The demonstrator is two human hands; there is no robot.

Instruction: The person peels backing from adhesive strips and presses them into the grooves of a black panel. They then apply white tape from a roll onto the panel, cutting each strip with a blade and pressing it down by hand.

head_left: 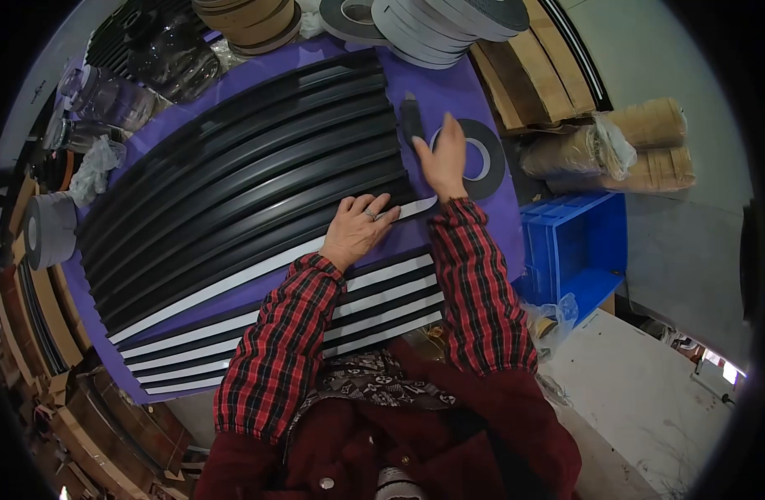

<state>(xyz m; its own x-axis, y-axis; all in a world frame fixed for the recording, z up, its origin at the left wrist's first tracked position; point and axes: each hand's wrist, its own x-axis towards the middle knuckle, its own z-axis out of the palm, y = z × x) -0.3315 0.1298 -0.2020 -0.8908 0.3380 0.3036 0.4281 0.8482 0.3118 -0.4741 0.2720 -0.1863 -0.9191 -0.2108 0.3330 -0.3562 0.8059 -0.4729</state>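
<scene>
Black ridged plastic strips [257, 158] lie side by side on a purple tabletop [449, 75]. White-faced tape [232, 287] runs along the nearest of them and on toward a dark tape roll [485, 137] at the right. My left hand [357, 231], with a ring on one finger, presses its fingers flat on the tape near the strip's right end. My right hand [446, 162] is over the left side of the roll, thumb and fingers apart, nothing visible between them. Beside its thumb lies a dark-handled utility knife [411, 118]. Several strips faced with white tape [382, 292] lie nearer my body.
Stacked tape rolls [436, 33] and brown rolls [249, 25] stand at the far edge. Clear jars [112, 98] and a grey roll [51, 232] are at the left. A blue crate [574, 250], wrapped brown rolls [615, 146] and cardboard [536, 71] sit at the right.
</scene>
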